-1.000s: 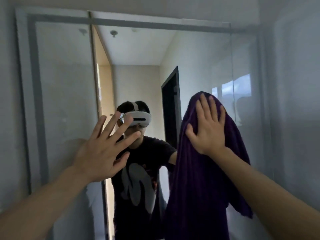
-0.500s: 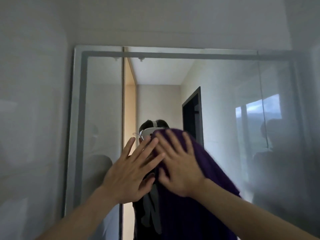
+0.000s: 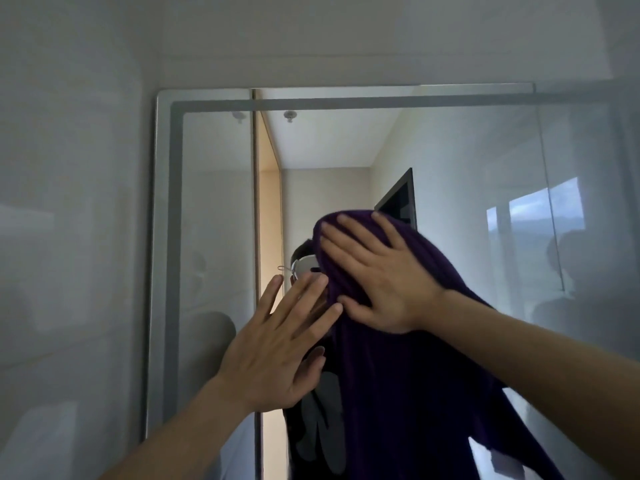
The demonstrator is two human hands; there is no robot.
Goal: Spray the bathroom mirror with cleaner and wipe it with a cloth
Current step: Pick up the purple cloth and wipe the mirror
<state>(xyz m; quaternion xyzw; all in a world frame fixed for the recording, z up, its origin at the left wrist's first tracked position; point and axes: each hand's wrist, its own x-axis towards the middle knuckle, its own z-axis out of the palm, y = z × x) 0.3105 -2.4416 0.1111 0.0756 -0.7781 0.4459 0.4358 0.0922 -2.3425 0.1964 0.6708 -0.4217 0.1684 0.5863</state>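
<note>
A large wall mirror (image 3: 457,161) with a pale frame fills the view ahead. A dark purple cloth (image 3: 408,382) hangs flat against the glass near its middle. My right hand (image 3: 384,275) presses the top of the cloth onto the mirror with straight, spread fingers. Just left of it, my left hand (image 3: 277,344) is held up flat with fingers spread, its fingertips at the cloth's left edge. No spray bottle is in view.
Grey tiled wall (image 3: 69,237) runs along the left of the mirror and above it. The glass reflects a person in a dark shirt (image 3: 315,441), a dark doorway (image 3: 401,202) and a bright window (image 3: 536,216).
My right hand has slid the cloth left and upward across the glass, toward my left hand. The view has tilted up, showing the mirror's top edge and the wall above.
</note>
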